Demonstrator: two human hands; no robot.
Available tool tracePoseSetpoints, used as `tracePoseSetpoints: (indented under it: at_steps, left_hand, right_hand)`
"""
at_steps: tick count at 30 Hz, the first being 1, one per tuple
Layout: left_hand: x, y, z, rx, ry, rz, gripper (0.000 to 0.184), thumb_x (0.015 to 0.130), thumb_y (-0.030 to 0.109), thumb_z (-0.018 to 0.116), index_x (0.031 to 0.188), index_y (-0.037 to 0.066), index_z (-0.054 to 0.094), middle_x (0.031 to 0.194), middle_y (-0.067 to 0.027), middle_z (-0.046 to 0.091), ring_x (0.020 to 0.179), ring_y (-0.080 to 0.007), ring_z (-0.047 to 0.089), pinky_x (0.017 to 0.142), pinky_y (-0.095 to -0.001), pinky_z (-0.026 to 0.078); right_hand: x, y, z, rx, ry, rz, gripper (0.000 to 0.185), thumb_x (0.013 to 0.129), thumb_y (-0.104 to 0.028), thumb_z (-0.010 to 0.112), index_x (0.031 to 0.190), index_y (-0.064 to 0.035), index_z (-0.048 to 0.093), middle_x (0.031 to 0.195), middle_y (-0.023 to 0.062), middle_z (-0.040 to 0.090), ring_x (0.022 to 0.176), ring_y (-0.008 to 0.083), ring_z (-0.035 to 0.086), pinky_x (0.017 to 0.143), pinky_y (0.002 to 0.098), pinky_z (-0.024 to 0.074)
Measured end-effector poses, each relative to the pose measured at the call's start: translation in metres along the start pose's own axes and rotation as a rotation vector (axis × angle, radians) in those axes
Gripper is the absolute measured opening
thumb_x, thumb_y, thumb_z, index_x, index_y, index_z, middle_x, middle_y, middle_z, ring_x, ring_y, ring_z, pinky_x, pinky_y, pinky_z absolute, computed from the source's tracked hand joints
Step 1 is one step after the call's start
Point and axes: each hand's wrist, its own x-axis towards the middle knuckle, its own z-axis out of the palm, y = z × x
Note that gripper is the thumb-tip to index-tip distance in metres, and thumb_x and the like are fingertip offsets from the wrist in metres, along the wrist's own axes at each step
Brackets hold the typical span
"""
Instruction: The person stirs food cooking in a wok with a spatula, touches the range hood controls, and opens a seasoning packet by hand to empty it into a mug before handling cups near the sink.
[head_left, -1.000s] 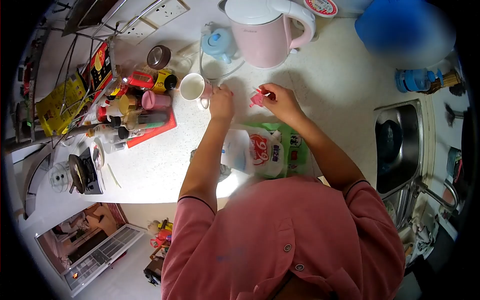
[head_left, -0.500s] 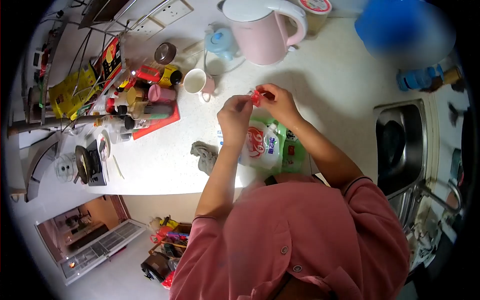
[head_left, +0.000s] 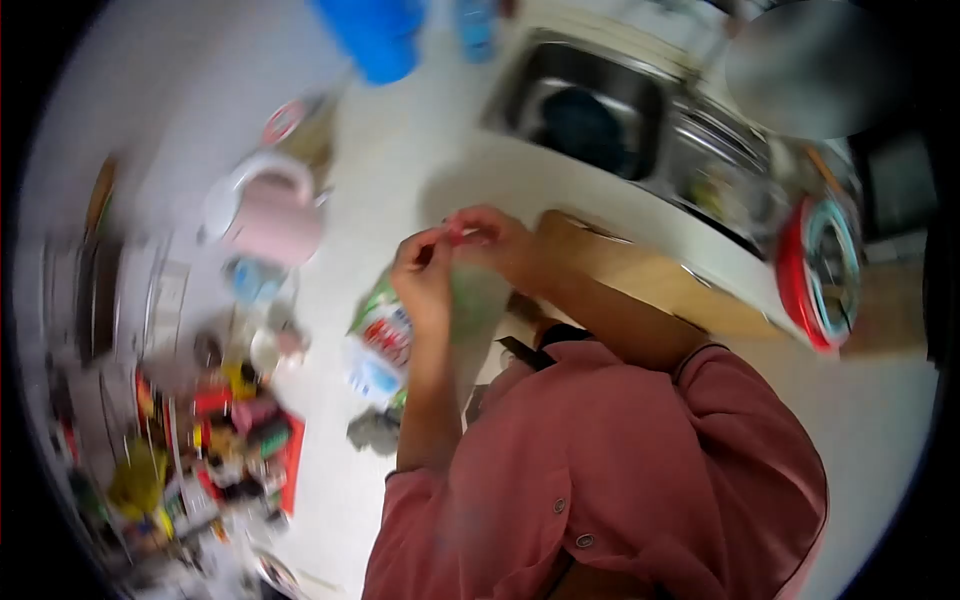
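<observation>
My left hand (head_left: pixel 424 275) and my right hand (head_left: pixel 500 247) are raised close together over the counter edge, smeared by motion. Between their fingertips is a small red piece (head_left: pixel 464 237), too blurred to name. Both hands look closed in a pinch on it. Below and left of them a green and white refill pouch (head_left: pixel 378 350) with red lettering lies on the counter, partly covered by my left forearm. Beside the pouch is a crumpled grey cloth (head_left: pixel 374 430).
A pink kettle (head_left: pixel 278 222), a light blue item (head_left: pixel 254 280) and a mug (head_left: pixel 266 350) stand at the left. Several bottles and jars crowd a red tray (head_left: pixel 293 465). A steel sink (head_left: pixel 650 110) lies at the back right; red and light-blue basins (head_left: pixel 795 275) are right.
The view has swung right toward the sink, so the counter things now lie further left. My hands still hold the small red piece together, now farther from the pouch and nearer the counter edge.
</observation>
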Motion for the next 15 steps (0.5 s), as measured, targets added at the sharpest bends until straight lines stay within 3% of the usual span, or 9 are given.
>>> tracePoseSetpoints:
  at_steps: [1,3,5,8,15]
  left_hand:
    - [-0.005,-0.002,0.016,-0.010,-0.048,0.046,0.011,0.086,-0.001,0.066,0.096,-0.002,0.071,0.087,-0.0046,0.071,0.077,-0.0092,0.061,0.070,-0.0235,0.050]
    - [-0.021,0.015,0.045,0.016,-0.183,0.010,0.012,0.085,-0.001,0.066,0.096,-0.002,0.071,0.088,-0.0054,0.071,0.078,-0.0103,0.062,0.071,-0.0243,0.050]
    - [-0.035,0.021,0.067,-0.053,-0.313,-0.101,0.014,0.085,-0.001,0.066,0.099,-0.002,0.070,0.088,-0.0059,0.071,0.080,-0.0113,0.064,0.073,-0.0248,0.051]
    - [-0.051,0.023,0.091,0.001,-0.422,-0.016,0.015,0.088,0.000,0.065,0.102,-0.003,0.069,0.092,-0.0073,0.071,0.085,-0.0127,0.065,0.078,-0.0256,0.053]
    - [-0.083,0.037,0.149,0.073,-0.575,0.135,0.026,0.094,0.004,0.061,0.117,0.008,0.070,0.108,-0.0092,0.069,0.100,-0.0148,0.063,0.091,-0.0274,0.049]
  right_hand:
    - [-0.019,-0.016,-0.011,0.009,0.059,0.059,0.035,0.089,-0.006,0.066,0.123,-0.0031,0.057,0.108,0.0049,0.063,0.099,0.0132,0.059,0.090,0.0299,0.0496]
    - [-0.053,-0.032,-0.038,-0.181,0.137,-0.040,0.027,0.090,-0.006,0.063,0.117,-0.0020,0.060,0.111,0.0055,0.063,0.101,0.0138,0.059,0.090,0.0300,0.0492]
    - [-0.078,-0.042,-0.057,-0.171,0.236,-0.012,0.023,0.090,-0.005,0.061,0.113,-0.0004,0.062,0.112,0.0063,0.063,0.100,0.0141,0.058,0.089,0.0302,0.0497]
    - [-0.102,-0.042,-0.070,0.193,0.425,0.078,0.025,0.091,-0.004,0.055,0.114,0.0037,0.062,0.109,0.0087,0.062,0.092,0.0142,0.058,0.080,0.0297,0.0512]
    - [-0.134,-0.030,-0.133,0.599,0.457,0.061,0.038,0.093,-0.006,0.060,0.130,-0.0036,0.052,0.115,0.0097,0.062,0.099,0.0211,0.064,0.086,0.0336,0.0555]
